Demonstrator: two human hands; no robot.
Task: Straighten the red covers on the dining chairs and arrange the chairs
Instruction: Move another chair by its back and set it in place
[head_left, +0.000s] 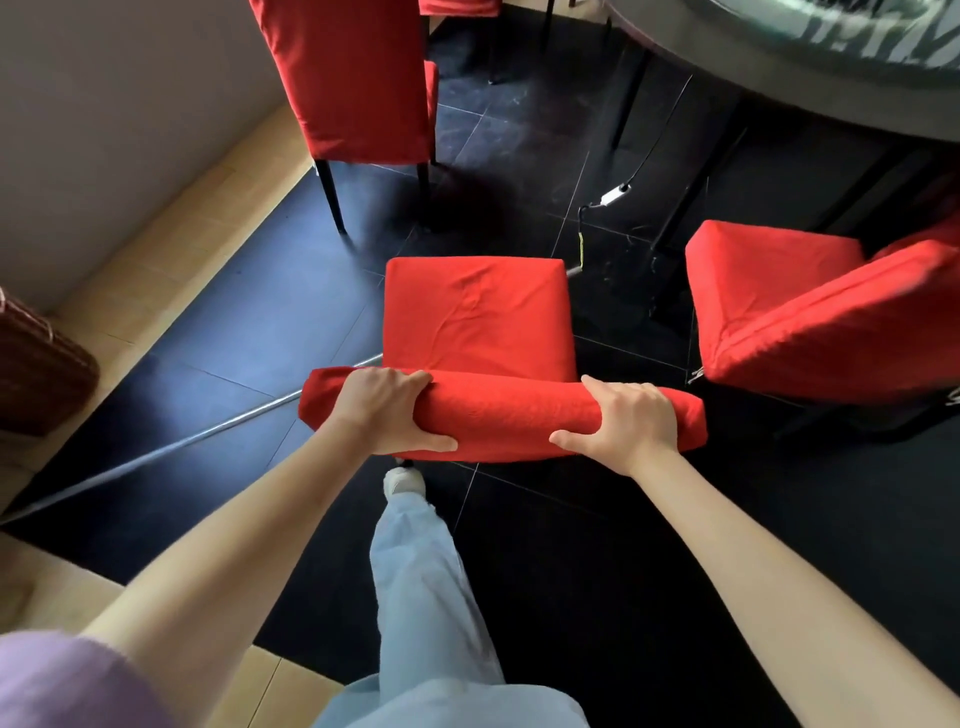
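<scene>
A dining chair with a red cover stands right in front of me, its seat (478, 312) facing away and slightly creased in the middle. My left hand (387, 408) grips the left part of its red backrest top (498, 415), fingers over the far side and thumb on the near side. My right hand (626, 421) grips the right part the same way. A second red-covered chair (353, 78) stands farther off, its back toward me. A third red-covered chair (810, 306) stands to the right, turned at an angle.
A dark round table (779, 57) fills the top right, with thin legs and a cable with a white adapter (615, 193) under it. A metal rod (208, 428) lies across the black tile floor. A wicker basket (36, 364) sits by the left wall. My leg (415, 561) is behind the chair.
</scene>
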